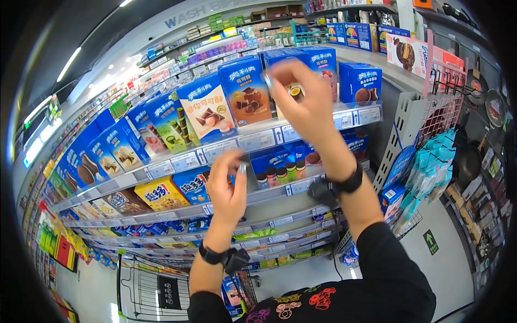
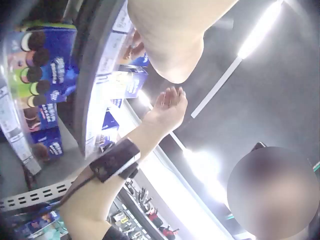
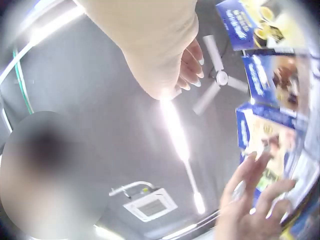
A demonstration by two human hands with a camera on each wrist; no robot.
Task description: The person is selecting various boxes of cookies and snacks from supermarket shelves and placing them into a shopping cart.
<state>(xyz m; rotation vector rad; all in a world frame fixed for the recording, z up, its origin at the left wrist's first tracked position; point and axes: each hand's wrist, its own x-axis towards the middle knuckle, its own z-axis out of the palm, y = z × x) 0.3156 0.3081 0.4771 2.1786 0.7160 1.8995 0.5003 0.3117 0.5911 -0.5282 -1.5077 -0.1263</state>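
My right hand (image 1: 308, 102) is raised before the upper shelf with its fingers loosely bent and nothing held. It overlaps a blue biscuit box (image 1: 295, 92) with a yellow-centred picture. Just left stand a blue and brown chocolate biscuit box (image 1: 246, 91) and a blue and cream one (image 1: 208, 106). Lower down, my left hand (image 1: 226, 188) hovers before the shelf's price-label strip, fingers loosely curled and holding nothing. In the left wrist view the right hand (image 2: 169, 112) appears against the ceiling; the right wrist view catches the left hand (image 3: 252, 205) in front of the boxes.
More blue biscuit boxes (image 1: 110, 153) line the upper shelf leftward. Below are a yellow snack box (image 1: 161, 194) and several low shelves. A shopping cart (image 1: 140, 288) stands at lower left. On the right, a pink wire rack (image 1: 439, 116) and hanging teal packets (image 1: 433, 161) border the aisle.
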